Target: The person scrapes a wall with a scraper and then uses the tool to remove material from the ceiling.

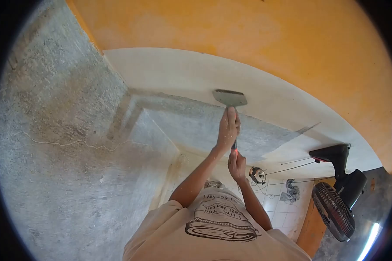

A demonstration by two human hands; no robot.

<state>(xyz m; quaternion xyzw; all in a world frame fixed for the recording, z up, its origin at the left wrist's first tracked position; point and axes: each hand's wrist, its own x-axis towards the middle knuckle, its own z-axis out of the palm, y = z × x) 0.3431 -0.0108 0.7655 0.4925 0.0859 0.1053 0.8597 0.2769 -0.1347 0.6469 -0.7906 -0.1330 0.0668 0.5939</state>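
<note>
A long-handled scraper with a wide, grey blade is pressed close to the white band of wall; the blade is slightly blurred. My left hand is wrapped around it just below the blade, dusted with white specks. Lower down, my right hand grips the black and red handle near its end. Under the blade, a bare grey patch meets the white paint along a rough edge.
On the left, a grey wall carries a thin pale crack. Orange paint covers the upper wall. A black fan is mounted at the right, with cords running beside it. A round metallic object lies below on white tiles.
</note>
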